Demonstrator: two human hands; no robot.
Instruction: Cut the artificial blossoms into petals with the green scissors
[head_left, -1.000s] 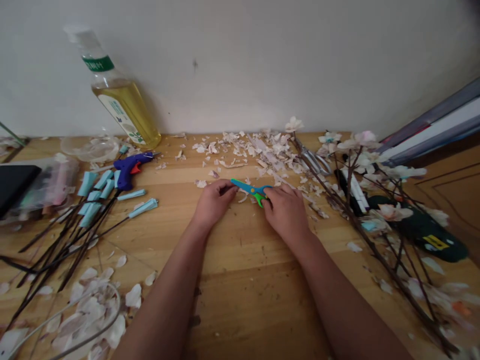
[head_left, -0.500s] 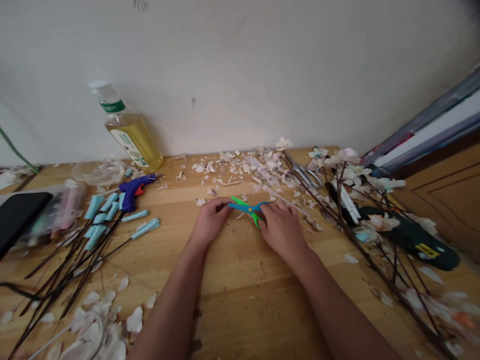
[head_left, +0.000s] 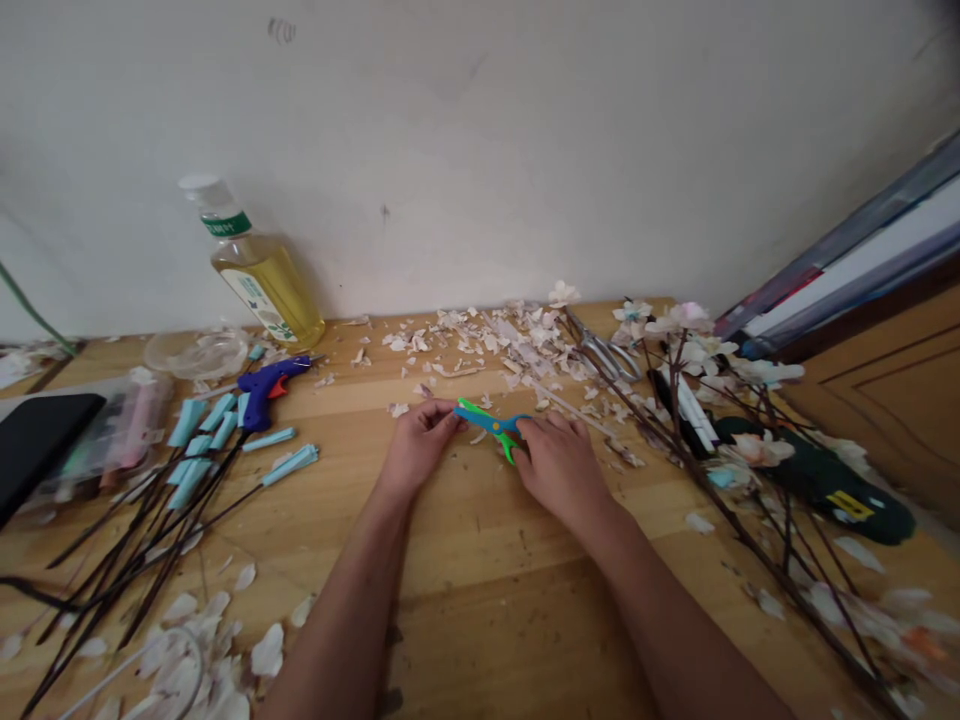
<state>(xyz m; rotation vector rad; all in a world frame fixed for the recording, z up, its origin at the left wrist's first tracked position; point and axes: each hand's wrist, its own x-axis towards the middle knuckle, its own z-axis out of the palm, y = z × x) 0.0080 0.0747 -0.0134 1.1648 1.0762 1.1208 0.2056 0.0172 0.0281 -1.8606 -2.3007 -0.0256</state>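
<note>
Against a plain grey wall (head_left: pixel 480 150), whitish petal scraps (head_left: pixel 541 338) litter the light-brown wooden tabletop (head_left: pixel 480 560); between the hands, the right hand (head_left: pixel 562 460) grips blue-and-green scissors (head_left: pixel 484 420), the left hand (head_left: pixel 416 445) curls at their tips, its hold impossible to tell.

A handicraft corner, whether home or studio unclear: on the wooden tabletop (head_left: pixel 480 590) lies a hot-glue gun (head_left: pixel 260 394), with blue-tipped stems (head_left: pixel 192 482) to its left and in front; to its right are blue-and-green scissors (head_left: pixel 480 417), petal scraps (head_left: pixel 541 338) and blossom branches (head_left: pixel 763 449).
</note>
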